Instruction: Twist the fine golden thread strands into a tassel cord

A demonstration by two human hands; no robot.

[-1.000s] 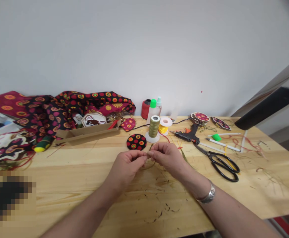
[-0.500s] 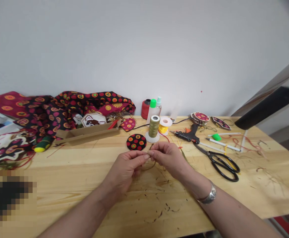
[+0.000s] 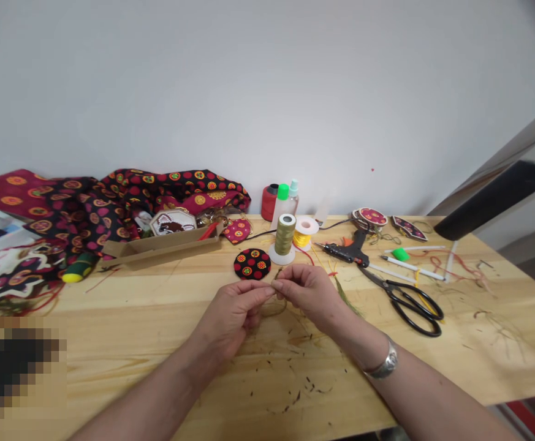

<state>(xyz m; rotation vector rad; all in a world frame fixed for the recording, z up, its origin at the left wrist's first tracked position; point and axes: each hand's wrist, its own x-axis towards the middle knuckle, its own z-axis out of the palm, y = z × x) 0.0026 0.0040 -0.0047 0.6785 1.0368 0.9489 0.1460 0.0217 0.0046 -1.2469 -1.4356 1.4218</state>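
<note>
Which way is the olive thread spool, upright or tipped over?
Upright: the olive thread spool stands on end, one round end facing up.

And there gleams a broad silver cuff [image 3: 388, 362] at the right wrist [image 3: 361, 340], both forearms [image 3: 157, 389] and hands [image 3: 230, 312] bare!

The left hand [image 3: 227, 310] has extended its thumb (only slightly) toward the right hand [image 3: 313, 295].

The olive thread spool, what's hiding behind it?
Behind the olive thread spool stand a green-capped bottle and a blue-capped bottle. Some lower parts are covered, so I can't see those.
</note>
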